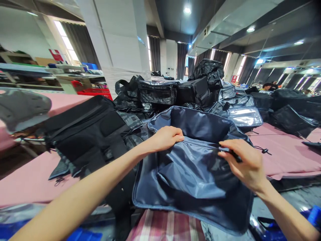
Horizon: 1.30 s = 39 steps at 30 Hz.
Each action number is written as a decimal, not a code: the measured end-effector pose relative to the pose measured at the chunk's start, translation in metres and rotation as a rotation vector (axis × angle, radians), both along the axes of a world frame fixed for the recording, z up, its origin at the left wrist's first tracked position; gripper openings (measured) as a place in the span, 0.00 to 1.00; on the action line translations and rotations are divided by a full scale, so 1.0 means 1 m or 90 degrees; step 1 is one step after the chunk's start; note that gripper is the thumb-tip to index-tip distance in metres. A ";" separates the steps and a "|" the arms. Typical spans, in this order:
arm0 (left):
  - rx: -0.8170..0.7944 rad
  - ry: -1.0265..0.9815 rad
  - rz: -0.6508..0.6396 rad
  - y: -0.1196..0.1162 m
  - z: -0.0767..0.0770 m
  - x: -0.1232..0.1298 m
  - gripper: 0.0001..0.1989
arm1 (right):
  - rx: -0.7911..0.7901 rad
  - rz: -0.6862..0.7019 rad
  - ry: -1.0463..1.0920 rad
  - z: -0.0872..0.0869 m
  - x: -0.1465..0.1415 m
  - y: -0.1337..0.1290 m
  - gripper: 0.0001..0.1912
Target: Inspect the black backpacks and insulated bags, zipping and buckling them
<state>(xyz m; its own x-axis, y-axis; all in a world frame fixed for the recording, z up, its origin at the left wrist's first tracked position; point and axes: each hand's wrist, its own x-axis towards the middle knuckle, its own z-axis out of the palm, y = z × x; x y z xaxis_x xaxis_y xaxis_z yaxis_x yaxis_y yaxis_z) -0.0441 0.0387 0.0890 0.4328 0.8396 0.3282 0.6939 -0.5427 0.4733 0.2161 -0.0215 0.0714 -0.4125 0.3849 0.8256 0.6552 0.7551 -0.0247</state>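
A dark bag [195, 170] lies open in front of me, its shiny navy lining showing and its flap hanging down over my lap. My left hand [170, 137] is closed on the bag's edge near the middle, fingers curled over the seam. On the right side of the same seam, my right hand [240, 159] pinches a small dark tool whose tip points left; part of it is hidden inside the palm. Fabric between the two hands is stretched into a fairly straight line, with loose wrinkled lining below it.
A black bag [85, 130] lies at the left on a pink-covered table [293, 154]. Behind the open bag, several black camouflage bags [157, 93] are piled up. A grey machine [22, 107] stands far left. People [268, 87] are visible in the far right background.
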 end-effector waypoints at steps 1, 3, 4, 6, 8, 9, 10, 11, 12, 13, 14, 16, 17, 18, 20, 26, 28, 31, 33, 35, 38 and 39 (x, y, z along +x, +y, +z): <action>-0.003 -0.001 -0.001 0.000 0.000 0.000 0.10 | 0.060 -0.037 -0.030 0.003 -0.002 0.006 0.05; -0.008 -0.001 0.000 0.000 -0.001 0.000 0.10 | 0.128 -0.088 -0.103 0.004 -0.010 0.016 0.05; -0.008 -0.001 0.002 0.000 -0.001 0.000 0.10 | 0.147 -0.106 -0.136 0.003 -0.015 0.019 0.05; -0.009 -0.003 0.004 0.000 -0.001 0.000 0.10 | 0.169 -0.125 -0.189 0.000 -0.023 0.023 0.05; -0.008 -0.004 0.007 0.000 -0.001 0.000 0.10 | 0.174 -0.126 -0.214 0.000 -0.030 0.025 0.04; -0.008 -0.005 0.007 0.000 -0.001 0.000 0.10 | 0.171 -0.124 -0.221 0.000 -0.033 0.026 0.04; -0.009 -0.006 0.009 0.000 -0.001 0.000 0.10 | 0.167 -0.121 -0.224 0.000 -0.035 0.027 0.04; -0.010 -0.007 0.010 0.000 -0.001 0.000 0.10 | 0.161 -0.117 -0.221 0.000 -0.037 0.028 0.03; -0.010 -0.007 0.011 0.000 -0.001 0.000 0.10 | 0.153 -0.112 -0.214 0.000 -0.039 0.029 0.03; -0.010 -0.007 0.011 0.000 -0.002 0.000 0.11 | 0.139 -0.106 -0.204 0.000 -0.040 0.031 0.03; -0.010 -0.005 0.010 0.000 -0.002 0.000 0.11 | 0.116 -0.096 -0.189 0.000 -0.041 0.032 0.03; -0.009 0.000 0.010 0.000 -0.003 0.000 0.11 | 0.034 -0.059 -0.128 0.000 -0.038 0.036 0.03; -0.008 0.002 0.011 0.001 -0.003 -0.001 0.11 | -0.017 -0.039 -0.082 0.001 -0.034 0.037 0.02; -0.008 0.005 0.010 0.002 -0.004 -0.001 0.11 | -0.063 -0.023 -0.030 0.002 -0.029 0.038 0.02; -0.010 0.011 0.005 0.004 -0.004 -0.001 0.12 | -0.108 -0.021 0.064 0.004 -0.014 0.038 0.03; -0.041 0.033 -0.004 0.010 -0.001 0.001 0.13 | 0.054 -0.076 -0.048 0.003 0.018 0.027 0.04; -0.044 0.039 -0.002 0.010 0.000 0.002 0.13 | 0.098 -0.088 -0.105 -0.001 0.020 0.026 0.03; -0.031 0.034 -0.005 0.008 -0.002 0.002 0.14 | 0.043 -0.040 -0.026 -0.004 0.027 0.026 0.02; -0.016 0.027 -0.002 0.006 -0.004 0.001 0.15 | -0.010 -0.041 0.085 -0.007 0.037 0.026 0.04; 0.014 0.020 0.008 0.003 -0.008 -0.001 0.15 | -0.039 -0.073 0.153 -0.013 0.049 0.023 0.06; 0.089 0.004 0.002 -0.003 -0.012 -0.004 0.14 | -0.074 -0.099 0.196 -0.024 0.063 0.017 0.08; 0.108 0.002 0.000 -0.006 -0.013 -0.005 0.13 | -0.080 -0.107 0.209 -0.028 0.066 0.016 0.08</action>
